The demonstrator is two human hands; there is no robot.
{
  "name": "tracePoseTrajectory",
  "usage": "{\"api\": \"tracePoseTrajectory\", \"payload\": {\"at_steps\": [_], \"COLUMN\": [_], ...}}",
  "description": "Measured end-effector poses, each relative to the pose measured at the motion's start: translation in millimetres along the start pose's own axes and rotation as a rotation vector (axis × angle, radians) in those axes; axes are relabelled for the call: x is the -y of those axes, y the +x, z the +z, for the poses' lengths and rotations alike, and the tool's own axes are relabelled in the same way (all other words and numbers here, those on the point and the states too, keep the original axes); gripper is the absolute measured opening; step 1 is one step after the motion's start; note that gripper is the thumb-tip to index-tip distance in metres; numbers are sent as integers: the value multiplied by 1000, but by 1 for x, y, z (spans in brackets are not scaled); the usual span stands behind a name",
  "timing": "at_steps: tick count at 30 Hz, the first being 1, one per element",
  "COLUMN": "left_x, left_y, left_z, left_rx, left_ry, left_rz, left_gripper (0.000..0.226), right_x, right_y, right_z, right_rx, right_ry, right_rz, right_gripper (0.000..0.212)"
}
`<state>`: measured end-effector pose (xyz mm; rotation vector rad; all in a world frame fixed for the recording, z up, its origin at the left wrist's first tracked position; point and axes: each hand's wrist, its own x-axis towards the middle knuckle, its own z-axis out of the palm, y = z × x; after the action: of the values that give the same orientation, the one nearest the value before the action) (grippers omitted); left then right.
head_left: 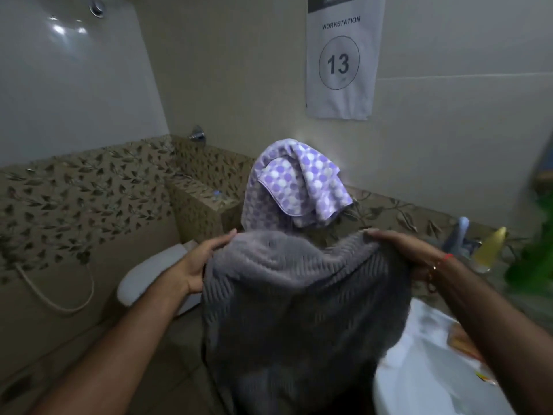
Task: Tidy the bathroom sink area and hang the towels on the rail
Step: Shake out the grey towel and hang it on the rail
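Observation:
A grey ribbed towel [299,301] hangs in front of me, stretched between both hands. My left hand [197,265] grips its upper left edge and my right hand [410,253] grips its upper right edge. Behind it, a purple and white dotted towel [302,181] is draped in a bunch over something on the wall; the rail itself is hidden under the cloth. The white sink [425,372] shows at the lower right, partly hidden by my right arm.
A yellow bottle [490,250] and a chrome tap [456,235] stand behind the sink, with a green plant [535,259] at the right edge. A white toilet [149,274] sits to the left, beside a hose. A workstation 13 sign [341,58] hangs on the wall.

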<state>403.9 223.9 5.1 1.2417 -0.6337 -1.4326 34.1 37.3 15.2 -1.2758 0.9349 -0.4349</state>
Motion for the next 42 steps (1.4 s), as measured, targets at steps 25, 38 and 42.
{"api": "tracePoseTrajectory", "payload": {"at_steps": [25, 38, 42], "left_x": [-76, -25, -63], "left_y": [-5, -6, 2], "left_z": [-104, -69, -76], "left_rx": [-954, -425, -420], "left_ry": [1185, 183, -161], "left_rz": [269, -157, 293], "left_gripper": [36, 42, 17], "right_x": [90, 67, 90], "right_y": [-28, -21, -12], "right_z": [-50, -14, -23], "right_rx": [-353, -234, -216], "right_ry": [466, 188, 619], "right_rz": [-324, -54, -474], "right_gripper": [48, 14, 29]}}
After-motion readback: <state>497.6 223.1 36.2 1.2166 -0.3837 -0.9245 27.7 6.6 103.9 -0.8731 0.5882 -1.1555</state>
